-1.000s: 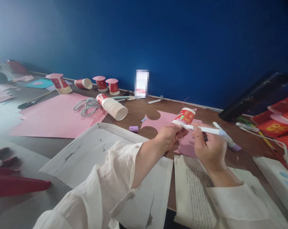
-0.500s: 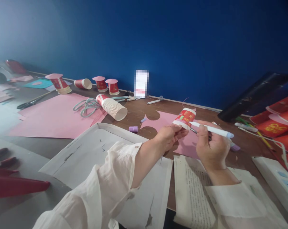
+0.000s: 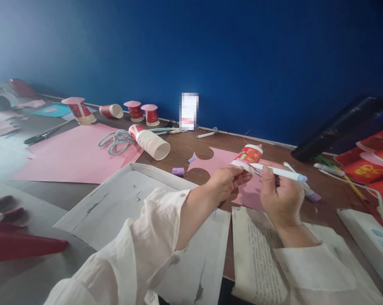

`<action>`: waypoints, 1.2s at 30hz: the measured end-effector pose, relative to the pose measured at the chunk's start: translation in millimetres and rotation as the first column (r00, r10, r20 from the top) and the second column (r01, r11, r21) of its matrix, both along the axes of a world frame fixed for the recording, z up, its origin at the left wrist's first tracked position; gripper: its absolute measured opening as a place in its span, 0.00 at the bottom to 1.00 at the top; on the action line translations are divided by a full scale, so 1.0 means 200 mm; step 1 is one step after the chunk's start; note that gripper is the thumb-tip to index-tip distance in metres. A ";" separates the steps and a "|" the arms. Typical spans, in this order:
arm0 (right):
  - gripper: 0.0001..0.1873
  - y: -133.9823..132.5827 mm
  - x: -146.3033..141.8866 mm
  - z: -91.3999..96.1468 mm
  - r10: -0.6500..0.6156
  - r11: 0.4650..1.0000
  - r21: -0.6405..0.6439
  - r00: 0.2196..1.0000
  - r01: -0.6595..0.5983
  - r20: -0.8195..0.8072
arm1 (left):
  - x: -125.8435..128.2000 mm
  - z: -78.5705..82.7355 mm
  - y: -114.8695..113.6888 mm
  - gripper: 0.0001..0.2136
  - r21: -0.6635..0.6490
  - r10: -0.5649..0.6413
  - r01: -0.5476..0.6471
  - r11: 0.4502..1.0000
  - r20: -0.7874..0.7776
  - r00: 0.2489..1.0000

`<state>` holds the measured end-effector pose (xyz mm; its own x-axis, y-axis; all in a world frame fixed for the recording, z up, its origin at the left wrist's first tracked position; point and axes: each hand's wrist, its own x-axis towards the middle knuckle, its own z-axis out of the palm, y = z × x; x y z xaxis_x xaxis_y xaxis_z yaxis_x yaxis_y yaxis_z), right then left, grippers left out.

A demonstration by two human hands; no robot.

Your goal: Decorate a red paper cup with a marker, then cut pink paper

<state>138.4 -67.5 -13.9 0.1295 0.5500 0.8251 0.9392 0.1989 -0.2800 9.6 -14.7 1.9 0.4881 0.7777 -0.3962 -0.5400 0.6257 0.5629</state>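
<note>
My left hand pinches the rim of a small red paper cup, holding it tilted above the table. A white marker is gripped in my right hand, with its tip touching the cup near the rim. Under both hands lies a pink paper sheet with round cut-outs. A purple marker cap rests on the table to the left of it.
A lying stack of paper cups and a grey cord sit on a big pink sheet. Three pink-capped cups stand at the wall, scissors at left. Printed pages, red cups and a white power strip are right.
The marker tip has shifted slightly along the cup's rim, and the cup has tilted a little. Both hands stay in about the same place.
</note>
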 end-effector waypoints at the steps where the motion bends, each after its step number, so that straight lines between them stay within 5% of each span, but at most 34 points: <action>1: 0.16 0.00 0.00 0.00 0.000 1.000 -0.001 1.000 0.000 -0.002 | 0.00 0.00 0.00 0.08 -0.003 -0.001 0.001 1.000 -0.002 1.000; 36: 0.16 -0.01 0.01 0.00 -0.031 1.000 0.004 0.999 0.031 0.031 | 0.00 -0.01 0.01 0.09 0.019 -0.025 0.026 0.999 -0.034 0.999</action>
<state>139.6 -69.0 -14.6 0.1209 0.5430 0.8310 0.9532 0.1703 -0.2499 9.0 -13.7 -0.3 0.4943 0.7729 -0.3979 -0.5042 0.6278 0.5930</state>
